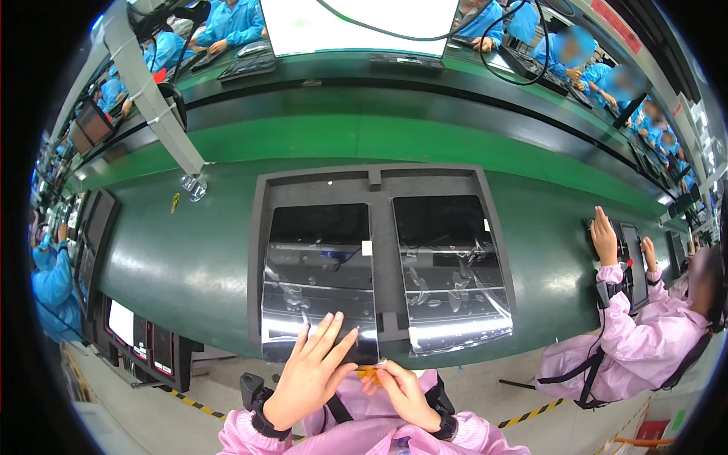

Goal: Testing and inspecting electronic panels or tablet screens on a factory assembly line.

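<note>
My left hand [312, 373] rests flat with spread fingers over the lower edge of a glossy black screen panel [318, 262]. Close by that panel's lower right corner, my right hand [408, 393] is closed in a pinch on a small yellow piece [368, 373]; its exact kind is too small to make out. A second black panel [449, 250], covered in wrinkled clear film, lies to the right. Both panels lie side by side in a dark grey foam tray [383, 265], and each carries a small white label near its right edge.
The tray sits on a green bench [182, 250]. A grey metal post [152, 98] rises at the left, with a small yellow item [175, 202] near its foot. A co-worker in pink [629, 334] handles a dark device at the right. A bright monitor [360, 26] stands beyond.
</note>
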Available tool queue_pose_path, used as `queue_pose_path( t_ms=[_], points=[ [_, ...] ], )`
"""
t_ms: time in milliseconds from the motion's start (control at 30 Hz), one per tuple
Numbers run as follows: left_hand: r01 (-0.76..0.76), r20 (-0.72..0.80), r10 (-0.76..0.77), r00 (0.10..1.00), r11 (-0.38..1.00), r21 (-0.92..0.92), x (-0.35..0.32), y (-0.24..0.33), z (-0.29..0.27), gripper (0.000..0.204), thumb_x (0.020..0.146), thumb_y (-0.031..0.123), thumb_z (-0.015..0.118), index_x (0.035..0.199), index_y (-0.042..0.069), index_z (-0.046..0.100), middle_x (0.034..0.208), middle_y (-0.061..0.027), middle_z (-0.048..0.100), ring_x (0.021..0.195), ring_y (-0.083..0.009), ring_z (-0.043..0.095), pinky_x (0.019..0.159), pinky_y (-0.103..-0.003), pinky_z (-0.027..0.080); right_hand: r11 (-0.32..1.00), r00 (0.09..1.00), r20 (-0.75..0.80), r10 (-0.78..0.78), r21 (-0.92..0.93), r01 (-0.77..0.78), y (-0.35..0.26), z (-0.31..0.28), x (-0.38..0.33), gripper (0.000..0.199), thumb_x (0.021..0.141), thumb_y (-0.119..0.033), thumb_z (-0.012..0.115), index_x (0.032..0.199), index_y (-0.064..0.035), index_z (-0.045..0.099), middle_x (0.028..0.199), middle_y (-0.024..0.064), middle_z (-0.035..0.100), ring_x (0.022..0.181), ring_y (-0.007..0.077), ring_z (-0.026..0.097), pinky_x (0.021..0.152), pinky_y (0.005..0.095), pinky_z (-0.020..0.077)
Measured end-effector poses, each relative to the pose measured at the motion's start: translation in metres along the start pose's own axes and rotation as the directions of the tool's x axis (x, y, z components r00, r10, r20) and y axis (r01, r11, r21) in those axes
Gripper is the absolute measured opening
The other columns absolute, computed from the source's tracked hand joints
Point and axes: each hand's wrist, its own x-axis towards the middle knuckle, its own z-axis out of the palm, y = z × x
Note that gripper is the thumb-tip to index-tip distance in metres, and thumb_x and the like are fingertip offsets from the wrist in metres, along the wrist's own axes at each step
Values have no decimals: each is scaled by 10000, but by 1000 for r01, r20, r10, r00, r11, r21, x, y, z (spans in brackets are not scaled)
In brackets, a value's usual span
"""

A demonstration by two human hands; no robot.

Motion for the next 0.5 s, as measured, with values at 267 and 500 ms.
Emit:
queue_pose_path(
  t_ms=[267,500],
  points=[
    [-59,-1,59,998,997,46,-2,-11,3,590,761,275,705,1300,119,524,1420,-161,412,1316,-329,391,1061,-490,314,994,998,53,-32,107,26,12,19,8,295,1012,-150,394,1049,85,570,865,122,638,736,166,634,674,268,514],
    [-57,-36,59,998,996,63,-2,-12,4,584,729,293,721,1267,131,560,1395,-140,453,1288,-311,430,1037,-472,349,975,995,21,99,196,-101,25,28,-25,262,994,-126,434,928,63,603,766,87,640,662,145,621,612,250,492]
  ],
)
